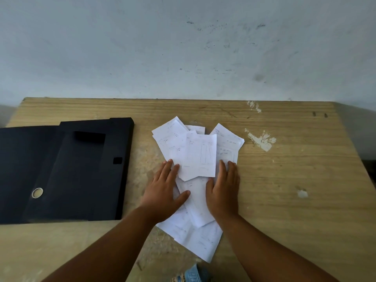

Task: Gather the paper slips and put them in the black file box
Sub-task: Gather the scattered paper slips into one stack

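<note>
Several white paper slips [200,153] lie in a loose overlapping heap at the middle of the wooden table [295,169]. My left hand [165,189] lies flat, palm down, on the heap's left side, fingers together and thumb spread. On the right side rests my right hand [223,191], also flat with fingers straight. More slips [198,239] stick out below my wrists toward the table's near edge. The black file box [67,169] lies open on the table's left part, apart from the slips.
A grey-white wall [183,47] stands right behind the table's far edge. The table's surface has chipped white patches [262,139] to the right of the slips. A blue shoe [193,274] shows below the near edge.
</note>
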{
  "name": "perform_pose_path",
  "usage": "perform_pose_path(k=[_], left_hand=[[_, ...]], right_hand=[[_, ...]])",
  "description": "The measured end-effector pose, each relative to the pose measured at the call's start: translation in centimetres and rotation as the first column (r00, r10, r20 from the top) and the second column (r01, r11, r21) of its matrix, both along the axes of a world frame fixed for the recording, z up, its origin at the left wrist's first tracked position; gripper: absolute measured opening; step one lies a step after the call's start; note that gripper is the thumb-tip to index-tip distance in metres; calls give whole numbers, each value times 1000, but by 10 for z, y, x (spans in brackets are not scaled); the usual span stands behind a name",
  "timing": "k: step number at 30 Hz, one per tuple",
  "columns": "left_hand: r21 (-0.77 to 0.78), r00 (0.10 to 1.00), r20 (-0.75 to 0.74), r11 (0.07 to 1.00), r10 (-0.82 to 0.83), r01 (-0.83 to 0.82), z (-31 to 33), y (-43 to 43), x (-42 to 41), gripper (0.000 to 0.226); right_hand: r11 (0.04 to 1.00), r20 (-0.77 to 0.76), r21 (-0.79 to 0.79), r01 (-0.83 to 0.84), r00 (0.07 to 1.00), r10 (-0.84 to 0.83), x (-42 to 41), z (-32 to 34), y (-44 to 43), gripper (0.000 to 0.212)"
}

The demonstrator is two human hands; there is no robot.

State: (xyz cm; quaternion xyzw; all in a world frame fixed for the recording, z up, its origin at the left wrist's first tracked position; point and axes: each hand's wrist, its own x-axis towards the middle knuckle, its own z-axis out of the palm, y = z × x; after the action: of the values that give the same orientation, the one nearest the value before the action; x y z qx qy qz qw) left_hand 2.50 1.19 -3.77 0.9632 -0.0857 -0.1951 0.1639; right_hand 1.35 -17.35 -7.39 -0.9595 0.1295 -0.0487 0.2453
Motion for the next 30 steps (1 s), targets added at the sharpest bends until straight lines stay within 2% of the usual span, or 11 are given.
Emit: perform_pose_path(k=[3, 6, 8, 11, 13, 15, 19, 22, 24, 27, 30], left_hand=[[-30, 1000, -25, 1000, -6, 5, -1, 2, 3, 90], [-60, 1000, -16, 998, -17, 16, -2, 0, 6, 83], [-87, 1000, 11, 996, -15, 16, -3, 1, 7, 77], [-121, 997, 69, 992, 32, -24, -2, 1, 8, 81], [-180, 983, 96, 974, 157, -138, -4, 0, 12, 88], [-205, 969, 50, 952, 244, -229, -6, -1, 20, 92], [-118, 991, -13, 984, 133, -133, -8, -6, 34, 95], [-154, 992, 14, 980, 127, -123, -10, -6, 38, 89], [-181, 988, 29, 973, 149, -141, -12, -4, 40, 82], [-177, 992, 35, 978, 119, -111, -12, 0, 42, 73], [-140, 996, 38, 987, 78, -72, -10, 3, 44, 68]], right_hand=[[979, 20, 204, 25, 999, -29, -2, 4, -6, 58], [912, 48, 409, 37, 997, -63, -5, 12, -8, 60], [854, 56, 505, 127, 982, -179, 0, 20, -5, 56], [732, -42, 583, 354, 912, -407, 22, 27, -9, 52], [675, -103, 605, 423, 882, -461, 37, 30, -19, 41], [664, -175, 593, 454, 879, -444, 49, 35, -26, 23], [688, -262, 596, 414, 910, -320, 63, 45, -28, 4], [721, -304, 580, 380, 922, -241, 68, 45, -22, 20], [720, -296, 577, 387, 920, -258, 72, 45, -22, 29], [699, -253, 561, 444, 896, -365, 79, 45, -31, 42], [682, -202, 542, 491, 864, -462, 88, 51, -44, 42]])
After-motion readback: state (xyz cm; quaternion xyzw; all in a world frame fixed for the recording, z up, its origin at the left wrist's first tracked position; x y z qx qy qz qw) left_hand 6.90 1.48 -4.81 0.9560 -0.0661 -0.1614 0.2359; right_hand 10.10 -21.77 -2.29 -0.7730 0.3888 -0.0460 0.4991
